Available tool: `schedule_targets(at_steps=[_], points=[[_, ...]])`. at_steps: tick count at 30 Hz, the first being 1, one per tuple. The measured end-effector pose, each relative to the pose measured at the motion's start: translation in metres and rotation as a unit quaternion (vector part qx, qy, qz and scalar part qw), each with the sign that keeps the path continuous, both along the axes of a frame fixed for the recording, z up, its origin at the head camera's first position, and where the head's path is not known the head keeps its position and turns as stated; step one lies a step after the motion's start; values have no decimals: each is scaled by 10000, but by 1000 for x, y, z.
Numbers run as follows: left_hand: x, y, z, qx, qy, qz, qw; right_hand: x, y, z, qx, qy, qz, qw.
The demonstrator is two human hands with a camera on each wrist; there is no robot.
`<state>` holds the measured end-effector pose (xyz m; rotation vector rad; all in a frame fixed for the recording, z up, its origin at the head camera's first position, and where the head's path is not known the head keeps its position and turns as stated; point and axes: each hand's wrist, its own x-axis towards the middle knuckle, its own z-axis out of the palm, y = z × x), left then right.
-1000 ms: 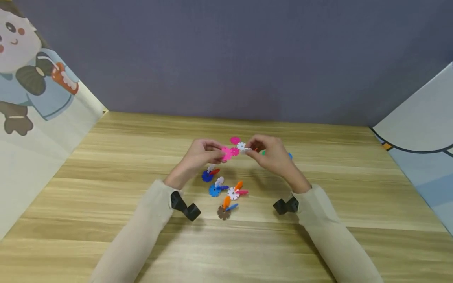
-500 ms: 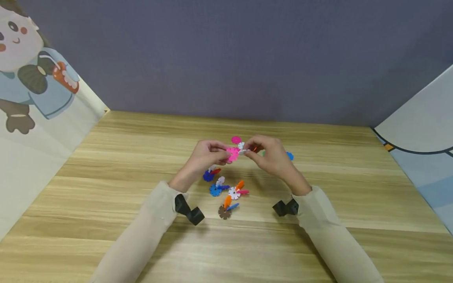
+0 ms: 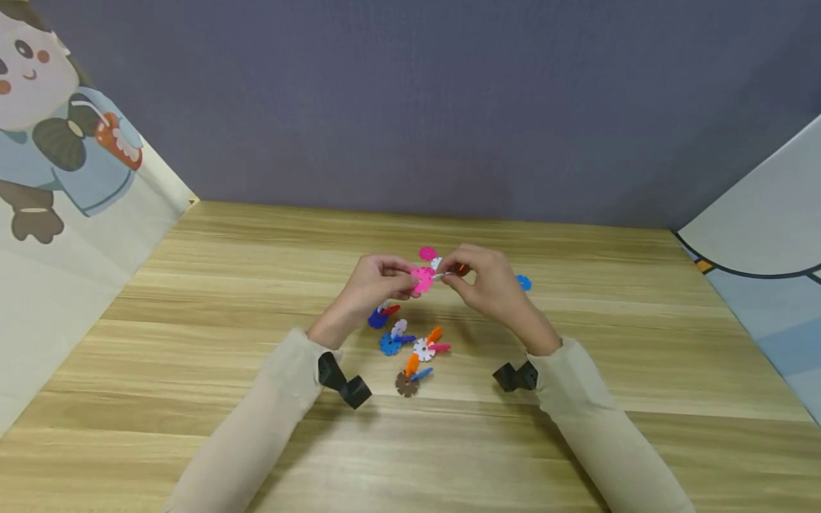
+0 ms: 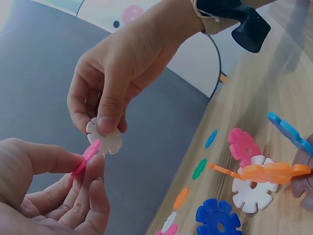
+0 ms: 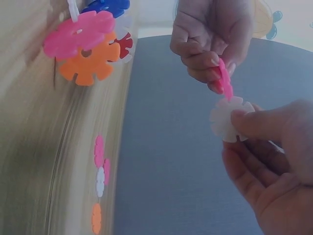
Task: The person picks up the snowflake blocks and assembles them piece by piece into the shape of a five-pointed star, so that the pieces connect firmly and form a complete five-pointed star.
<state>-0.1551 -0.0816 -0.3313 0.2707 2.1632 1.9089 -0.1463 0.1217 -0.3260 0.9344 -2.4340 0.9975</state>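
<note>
My left hand [image 3: 378, 281] pinches a pink notched plastic disc [image 4: 87, 158] between thumb and fingers, above the table. Facing it, my right hand [image 3: 484, 281] pinches a white notched disc [image 5: 224, 120], its thumb flat on the face. In both wrist views the pink disc stands edge-on, and its rim meets the rim of the white one, roughly at right angles. Whether their slots are interlocked, I cannot tell. Nearest below the hands lie joined disc clusters: one with a dark blue disc [image 3: 378, 319], one with a lighter blue disc [image 3: 389, 345].
Closer to me on the wooden table are clusters with a white disc [image 3: 422, 350] and a brown disc [image 3: 406, 385]. Behind the hands lie a loose pink disc [image 3: 427, 254], a blue disc [image 3: 524, 283], a green disc [image 4: 199, 169] and an orange disc [image 4: 181, 198]. A grey panel [image 3: 410, 107] closes the back.
My left hand has shifted slightly right with the pink disc, bringing it up to the white one. My right hand has stayed nearly in place, its fingers tilting a little.
</note>
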Motion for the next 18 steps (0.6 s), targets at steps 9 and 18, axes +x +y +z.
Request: schedule_targets(at_steps=[9,18], points=[[1,5,0,42,-157,48,9999,0,0,-2,-127,36,28,9999],[7,10,0,559,-269,595,9963,1,-8,-7,-272,966,69,9949]])
